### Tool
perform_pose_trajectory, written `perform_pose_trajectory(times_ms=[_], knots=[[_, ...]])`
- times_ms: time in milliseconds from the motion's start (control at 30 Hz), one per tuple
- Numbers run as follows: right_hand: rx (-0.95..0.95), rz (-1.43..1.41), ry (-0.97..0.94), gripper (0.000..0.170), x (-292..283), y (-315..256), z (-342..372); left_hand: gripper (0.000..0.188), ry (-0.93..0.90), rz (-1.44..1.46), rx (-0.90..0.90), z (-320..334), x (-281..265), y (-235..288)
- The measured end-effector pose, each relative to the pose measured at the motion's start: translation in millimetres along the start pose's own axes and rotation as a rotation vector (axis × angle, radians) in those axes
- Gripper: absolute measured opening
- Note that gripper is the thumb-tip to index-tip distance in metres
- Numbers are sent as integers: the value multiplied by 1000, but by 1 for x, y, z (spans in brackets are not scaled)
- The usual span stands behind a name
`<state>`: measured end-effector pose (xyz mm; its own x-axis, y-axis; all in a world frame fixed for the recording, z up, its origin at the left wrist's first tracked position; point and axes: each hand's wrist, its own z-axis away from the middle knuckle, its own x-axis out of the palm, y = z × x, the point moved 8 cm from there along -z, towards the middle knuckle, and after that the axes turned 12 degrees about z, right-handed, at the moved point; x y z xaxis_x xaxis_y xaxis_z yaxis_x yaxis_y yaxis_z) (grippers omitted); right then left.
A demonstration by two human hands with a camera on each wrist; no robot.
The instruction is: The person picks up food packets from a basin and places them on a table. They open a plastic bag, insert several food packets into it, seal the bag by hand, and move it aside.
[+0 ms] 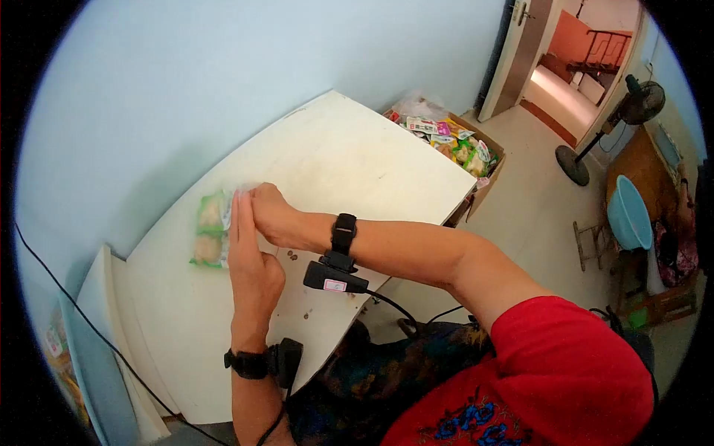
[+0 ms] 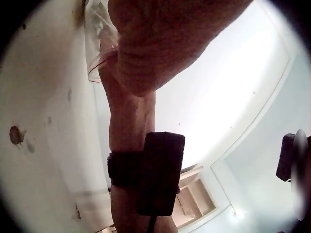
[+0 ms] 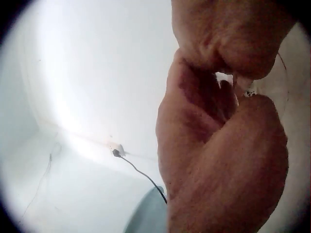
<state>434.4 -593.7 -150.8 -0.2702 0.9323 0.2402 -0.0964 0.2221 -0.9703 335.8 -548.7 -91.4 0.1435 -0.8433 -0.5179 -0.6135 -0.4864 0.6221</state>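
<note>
A clear and green plastic packet (image 1: 211, 229) with pale round pieces inside is above the white table's left part, blurred in the head view. My left hand (image 1: 253, 267) pinches its right side, fingers stretched up along it; in the right wrist view the left thumb (image 3: 260, 116) is at the clear film. My right hand (image 1: 277, 214) is curled at the packet's upper right edge, against the left fingers, and grips the film there; its fingertips are hidden. A clear plastic edge with a red line (image 2: 101, 68) shows beside the hands in the left wrist view.
Several small dark bits lie on the white table (image 1: 357, 163) near the right forearm. A cardboard box (image 1: 487, 160) full of colourful packets stands beyond its right corner. A black cable (image 1: 82, 312) crosses the left side; a fan (image 1: 639, 104) and blue basin (image 1: 628, 213) are far right.
</note>
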Motion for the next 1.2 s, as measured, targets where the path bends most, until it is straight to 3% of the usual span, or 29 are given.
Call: perform_pose_trajectory(times_ms=[100,200,300,367,467,567,667,733,800,900,1033,1200], knots=[[-16,-68,-15,15,-12,-1,7,80,-23,-7,-21,1,5,8],[119,124,-104,12,-34,19,13,70,-54,-35,7,3,10,9],[225,311,-271,17,-46,-2,63,57,-98,-91,35,2,13,8],[171,255,-198,24,-66,-26,94,48,-133,-108,-3,3,15,8],[-5,220,-135,31,-120,-69,130,42,-167,-195,73,6,16,4],[-162,326,234,26,-225,-115,154,39,-169,-274,84,6,16,8],[-173,403,650,23,-360,-107,178,40,-169,-291,29,4,14,9],[110,687,837,23,-435,-76,202,39,-145,-306,55,3,13,9],[189,875,815,24,-482,-45,217,39,-141,-309,20,2,12,8],[262,924,828,22,-493,-18,224,41,-141,-331,16,2,11,4],[60,1285,780,25,-484,-16,197,40,-127,-300,-43,3,5,-6],[193,1525,603,30,-453,1,121,43,-201,-259,-138,9,-6,-26]])
